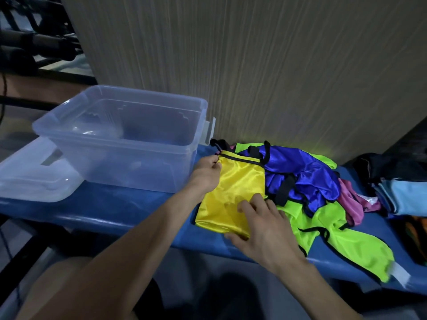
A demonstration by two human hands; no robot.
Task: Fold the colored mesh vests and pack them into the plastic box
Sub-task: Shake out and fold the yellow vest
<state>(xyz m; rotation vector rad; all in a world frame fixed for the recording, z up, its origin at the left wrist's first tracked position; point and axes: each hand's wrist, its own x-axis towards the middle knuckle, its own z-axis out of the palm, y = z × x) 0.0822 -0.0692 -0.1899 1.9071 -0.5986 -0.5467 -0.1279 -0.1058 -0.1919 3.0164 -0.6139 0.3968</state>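
A yellow mesh vest (238, 181), folded into a rectangle, lies on the blue bench (115, 204) just right of the clear plastic box (129, 135). My left hand (206, 174) pinches its upper left corner. Resting flat on its lower right part, my right hand (263, 225) has its fingers spread and its thumb at the vest's near edge. Right of the yellow vest is a loose heap: a blue vest (307, 179), a lime green vest (342, 239) hanging over the bench's front edge, and a pink vest (353, 202). The box appears to hold no vests.
The box's clear lid (34, 179) lies at the bench's left end. Folded light blue cloth (406, 195) and dark fabric (388, 165) sit at the far right. A ribbed wall panel (254, 65) rises directly behind the bench.
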